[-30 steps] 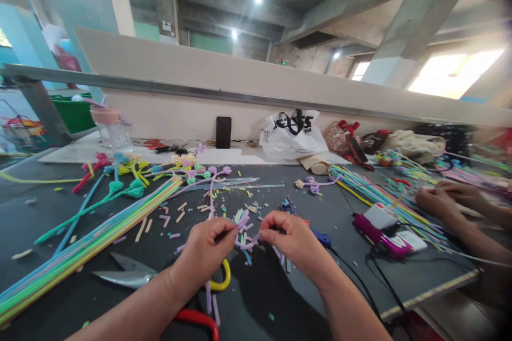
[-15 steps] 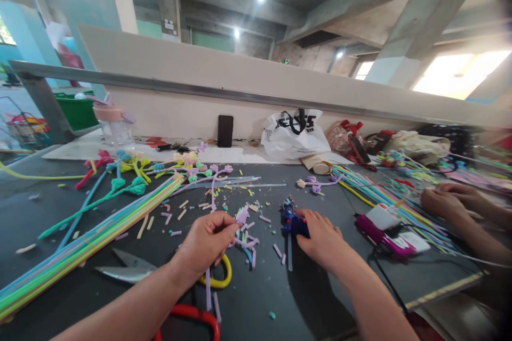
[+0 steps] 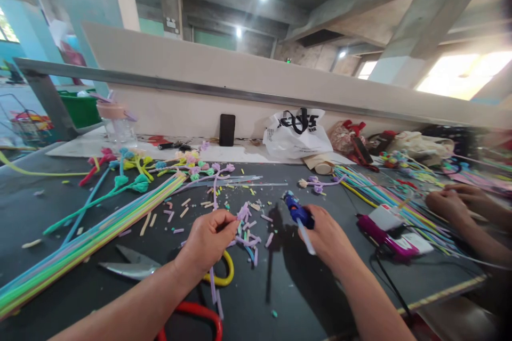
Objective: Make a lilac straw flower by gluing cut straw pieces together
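From the head view, I have my left hand [image 3: 212, 237] pinching a lilac fuzzy piece [image 3: 242, 211] between thumb and forefinger, its free end pointing up and a little right, past the fingertips. It is too small for me to make out its exact shape. My right hand [image 3: 326, 232] is wrapped around the grip of a blue glue gun [image 3: 295, 210], which looks lifted, since its shadow falls apart from it on the desk [image 3: 304, 298].

The relation I judge to matter most is the line between these two. The lilac fuzzy piece lies to the left of the glue gun, across a clear gap, roughly level with its body and slightly nearer me than the nozzle. The gun's long axis runs from a translucent glue stick [image 3: 307, 238] at the near right to the nozzle at the far left, so the tip aims forward and passes to the right of the piece rather than at it.

Lilac offcuts [image 3: 248, 240] lie between the hands, and scissors [image 3: 134, 272] lie partly hidden under my left forearm.
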Motion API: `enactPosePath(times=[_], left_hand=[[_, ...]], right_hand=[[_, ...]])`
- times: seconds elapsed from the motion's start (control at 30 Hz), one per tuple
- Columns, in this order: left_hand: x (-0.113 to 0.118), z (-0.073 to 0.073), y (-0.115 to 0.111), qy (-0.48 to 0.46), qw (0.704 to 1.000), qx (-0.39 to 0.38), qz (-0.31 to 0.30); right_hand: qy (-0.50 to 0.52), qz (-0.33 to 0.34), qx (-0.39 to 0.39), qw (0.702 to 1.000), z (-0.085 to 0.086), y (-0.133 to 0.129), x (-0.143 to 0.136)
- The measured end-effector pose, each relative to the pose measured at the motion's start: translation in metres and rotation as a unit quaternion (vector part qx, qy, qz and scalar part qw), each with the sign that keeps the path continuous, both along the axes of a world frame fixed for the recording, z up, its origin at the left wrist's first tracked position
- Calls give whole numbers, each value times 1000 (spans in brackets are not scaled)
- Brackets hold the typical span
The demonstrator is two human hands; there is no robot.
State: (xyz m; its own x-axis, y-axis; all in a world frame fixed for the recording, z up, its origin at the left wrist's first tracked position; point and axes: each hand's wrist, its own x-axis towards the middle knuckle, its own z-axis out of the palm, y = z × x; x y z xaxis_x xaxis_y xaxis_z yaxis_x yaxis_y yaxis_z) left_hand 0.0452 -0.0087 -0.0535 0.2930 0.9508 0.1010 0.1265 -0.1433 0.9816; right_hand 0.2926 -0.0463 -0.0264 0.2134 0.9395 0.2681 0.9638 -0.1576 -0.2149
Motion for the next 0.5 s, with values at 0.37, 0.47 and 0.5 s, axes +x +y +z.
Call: enactPosePath(times=[0.37,0.47,0.5], left_hand=[[2,2,2,-5,999,-20,46],[1,3,2,-7,999,-18,47],[1,3,2,-6,999,-17,47]], right_hand=[[46,337,172,925,13,-32,-54],[49,322,136,936,10,-30,-52],[50,318,130,938,9,-30,-52]])
